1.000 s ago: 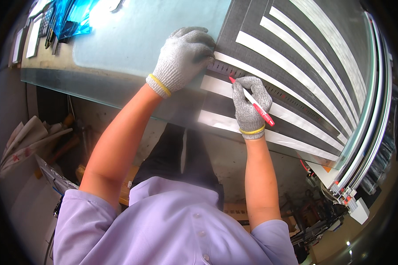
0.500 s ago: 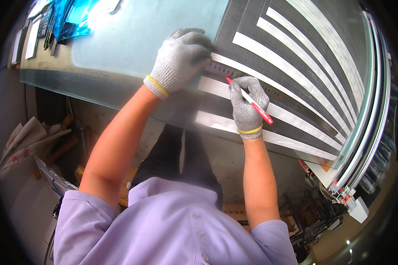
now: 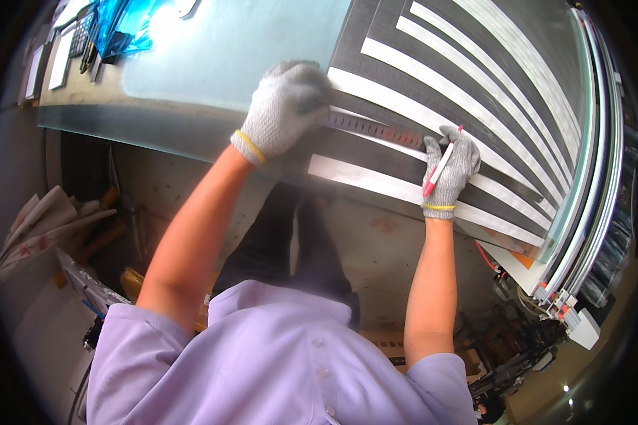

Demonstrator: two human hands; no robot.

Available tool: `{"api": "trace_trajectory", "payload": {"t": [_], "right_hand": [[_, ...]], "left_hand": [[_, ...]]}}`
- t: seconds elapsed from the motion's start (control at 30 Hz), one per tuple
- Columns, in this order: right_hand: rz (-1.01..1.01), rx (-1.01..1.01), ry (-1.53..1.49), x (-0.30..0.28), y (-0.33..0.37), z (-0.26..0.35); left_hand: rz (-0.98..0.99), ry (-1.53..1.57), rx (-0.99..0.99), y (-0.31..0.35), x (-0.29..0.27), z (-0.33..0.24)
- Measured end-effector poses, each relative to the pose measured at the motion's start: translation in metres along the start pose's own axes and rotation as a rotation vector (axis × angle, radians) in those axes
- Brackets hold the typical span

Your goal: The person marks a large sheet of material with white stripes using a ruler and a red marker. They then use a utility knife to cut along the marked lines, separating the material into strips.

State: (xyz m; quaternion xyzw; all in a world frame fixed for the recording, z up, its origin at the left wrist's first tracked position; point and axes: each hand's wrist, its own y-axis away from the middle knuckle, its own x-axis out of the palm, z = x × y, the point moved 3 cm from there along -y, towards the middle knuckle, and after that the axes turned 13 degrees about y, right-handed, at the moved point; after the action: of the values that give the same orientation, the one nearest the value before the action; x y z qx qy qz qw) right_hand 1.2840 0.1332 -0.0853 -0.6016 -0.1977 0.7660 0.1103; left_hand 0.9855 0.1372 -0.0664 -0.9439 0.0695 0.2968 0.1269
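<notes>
A gloved right hand [image 3: 452,166], its grip closed on a red-and-white pen [image 3: 439,165], has slid rightward along the metal ruler [image 3: 376,129] since a second ago. The left hand [image 3: 287,106] still lies flat, pinning the ruler's end to the glass sheet [image 3: 220,57] on the striped bench [image 3: 489,85].

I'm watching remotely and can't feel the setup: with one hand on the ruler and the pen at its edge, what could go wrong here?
1. The left hand presses only one end of the ruler; the end near the right hand could pivot, skewing the line.
2. The red and white pen is held in a thick glove, so it may wander.
3. The work lies near the glass sheet's edge.
</notes>
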Motion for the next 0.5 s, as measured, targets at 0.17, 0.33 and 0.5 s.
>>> {"api": "trace_trajectory", "payload": {"t": [0.17,0.33,0.5], "right_hand": [[0.002,0.043,-0.024,-0.016,0.025,0.006],[0.008,0.012,0.004,-0.016,0.03,0.005],[0.02,0.046,0.006,-0.015,0.032,0.003]], "left_hand": [[-0.048,-0.056,-0.001,0.022,0.004,-0.009],[-0.05,-0.068,0.026,0.027,0.003,-0.01],[-0.063,-0.083,0.025,0.029,0.005,-0.009]]}}
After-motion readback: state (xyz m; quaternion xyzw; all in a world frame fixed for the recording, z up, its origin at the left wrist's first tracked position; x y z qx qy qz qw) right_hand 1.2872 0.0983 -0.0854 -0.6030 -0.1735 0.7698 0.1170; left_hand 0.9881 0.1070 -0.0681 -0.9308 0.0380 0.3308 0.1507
